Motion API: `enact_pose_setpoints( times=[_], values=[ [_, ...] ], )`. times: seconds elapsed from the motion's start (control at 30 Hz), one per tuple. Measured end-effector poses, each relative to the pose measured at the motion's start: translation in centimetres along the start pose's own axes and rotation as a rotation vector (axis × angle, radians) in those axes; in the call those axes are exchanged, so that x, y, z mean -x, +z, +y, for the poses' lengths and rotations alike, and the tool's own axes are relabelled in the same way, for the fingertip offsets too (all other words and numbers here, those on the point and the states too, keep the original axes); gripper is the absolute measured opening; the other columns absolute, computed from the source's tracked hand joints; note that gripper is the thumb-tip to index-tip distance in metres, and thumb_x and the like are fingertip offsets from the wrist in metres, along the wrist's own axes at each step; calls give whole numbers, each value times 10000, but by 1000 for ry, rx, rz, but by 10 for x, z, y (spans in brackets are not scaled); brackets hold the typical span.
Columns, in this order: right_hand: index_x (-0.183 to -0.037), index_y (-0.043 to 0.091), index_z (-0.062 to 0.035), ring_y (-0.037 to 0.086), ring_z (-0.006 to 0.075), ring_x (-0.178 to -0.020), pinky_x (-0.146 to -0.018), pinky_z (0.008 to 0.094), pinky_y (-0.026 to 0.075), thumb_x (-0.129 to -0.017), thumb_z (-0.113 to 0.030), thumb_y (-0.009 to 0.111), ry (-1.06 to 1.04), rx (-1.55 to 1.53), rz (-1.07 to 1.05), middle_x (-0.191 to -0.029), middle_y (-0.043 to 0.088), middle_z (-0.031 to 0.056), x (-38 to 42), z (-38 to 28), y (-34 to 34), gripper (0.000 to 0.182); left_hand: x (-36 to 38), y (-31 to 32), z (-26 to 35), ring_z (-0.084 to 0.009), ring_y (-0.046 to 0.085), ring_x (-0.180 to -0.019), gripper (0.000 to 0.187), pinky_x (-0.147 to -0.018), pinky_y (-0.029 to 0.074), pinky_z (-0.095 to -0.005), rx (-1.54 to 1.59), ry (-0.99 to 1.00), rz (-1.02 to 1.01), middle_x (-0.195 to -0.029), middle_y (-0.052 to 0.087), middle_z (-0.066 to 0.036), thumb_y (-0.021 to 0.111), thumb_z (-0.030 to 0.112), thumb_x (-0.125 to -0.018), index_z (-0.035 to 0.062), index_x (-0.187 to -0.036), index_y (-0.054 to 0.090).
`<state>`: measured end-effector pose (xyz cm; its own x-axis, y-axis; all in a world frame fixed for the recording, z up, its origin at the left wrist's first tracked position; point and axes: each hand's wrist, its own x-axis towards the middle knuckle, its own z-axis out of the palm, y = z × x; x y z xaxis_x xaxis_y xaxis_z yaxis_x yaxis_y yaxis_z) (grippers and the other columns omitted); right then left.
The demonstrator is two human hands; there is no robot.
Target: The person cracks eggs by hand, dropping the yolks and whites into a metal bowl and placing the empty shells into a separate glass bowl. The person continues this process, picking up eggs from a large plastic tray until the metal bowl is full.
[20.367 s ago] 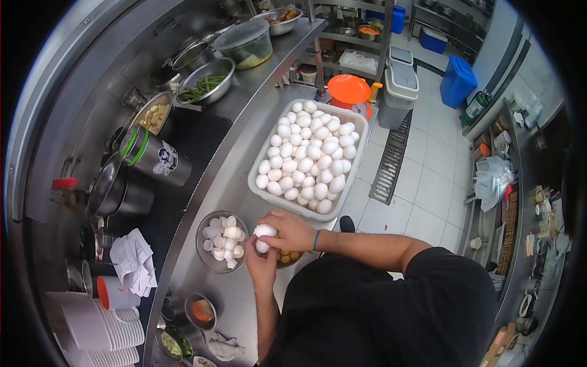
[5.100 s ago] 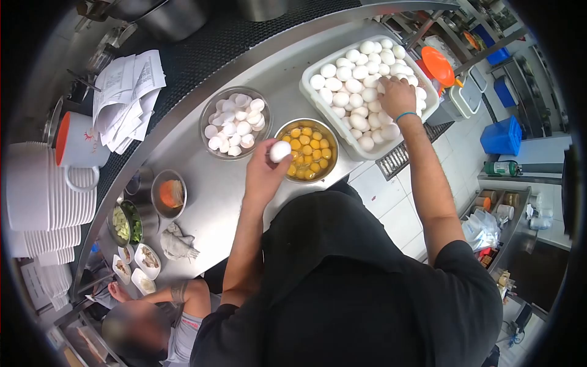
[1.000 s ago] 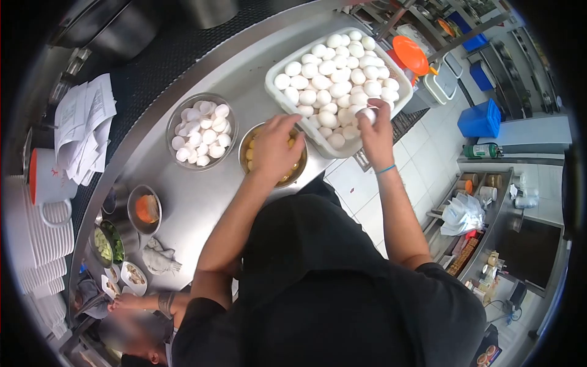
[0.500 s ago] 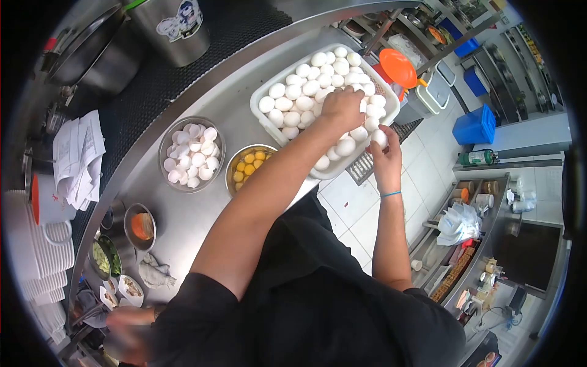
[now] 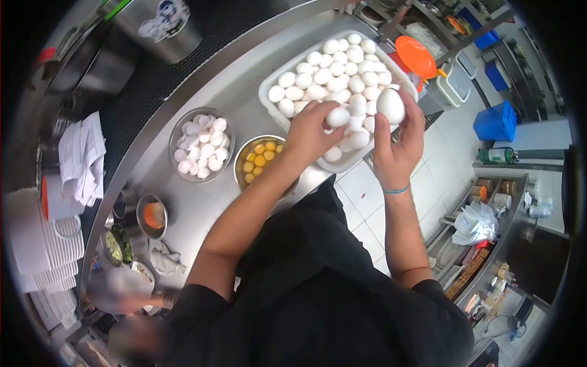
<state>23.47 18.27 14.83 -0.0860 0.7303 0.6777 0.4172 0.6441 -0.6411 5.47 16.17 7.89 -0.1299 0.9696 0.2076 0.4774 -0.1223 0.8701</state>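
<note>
An egg (image 5: 337, 117) is held between the thumb and fingers of my left hand (image 5: 310, 136). My right hand (image 5: 400, 147) grips another white egg (image 5: 391, 105), which is closer to the camera and looks larger. Both hands are raised over the near edge of a white plastic crate (image 5: 266, 92) filled with whole eggs (image 5: 323, 76). Left of the crate stands a metal bowl (image 5: 239, 160) of cracked eggs with whole yellow yolks, partly hidden by my left forearm. Beyond it a metal bowl (image 5: 173, 137) is heaped with white eggshells.
The steel counter (image 5: 244, 119) runs under the bowls and crate. A small bowl with orange contents (image 5: 154, 215) and a crumpled cloth (image 5: 166, 260) lie to the left. Stacked white plates (image 5: 46, 238) stand further left. Another person's arm (image 5: 143, 303) reaches in at lower left.
My left hand has come back from the middle of the crate with an egg in its fingers. My right hand has lifted its egg upward, and the view has shifted slightly.
</note>
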Motion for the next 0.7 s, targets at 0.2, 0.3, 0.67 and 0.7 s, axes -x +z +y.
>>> enact_pose_setpoints(
  times=[0.2,0.3,0.67,0.7],
  values=[
    [-1397,667,-10,682,359,-1159,-1040,459,521,-937,-139,817,-118,-43,-363,-1315,724,188,65,-17,71,501,66,-41,-25,-257,746,-810,488,-751,612,-401,1,-52,166,-1065,711,-150,890,159,-828,65,-1281,735],
    [-1375,678,-13,676,387,-1113,-1013,465,534,-941,-153,810,-51,-85,-432,-1275,731,184,88,-25,89,475,94,-58,-43,-222,737,-830,466,-755,612,-357,-121,-144,155,-1113,720,-144,885,141,-849,29,-1275,732],
    [-1379,650,-25,679,167,-1067,-970,322,553,-1020,-190,753,696,-473,-944,-1206,739,96,96,-21,114,408,142,-96,-58,-218,760,-971,483,-859,641,-324,23,-176,216,-1199,711,-141,865,62,-872,8,-1326,710],
    [-1371,663,-24,686,174,-1078,-983,325,553,-1018,-198,759,661,-476,-970,-1207,745,100,98,-25,117,405,144,-99,-58,-220,758,-978,487,-868,641,-324,25,-159,206,-1200,710,-145,861,53,-873,7,-1333,707]
  ],
)
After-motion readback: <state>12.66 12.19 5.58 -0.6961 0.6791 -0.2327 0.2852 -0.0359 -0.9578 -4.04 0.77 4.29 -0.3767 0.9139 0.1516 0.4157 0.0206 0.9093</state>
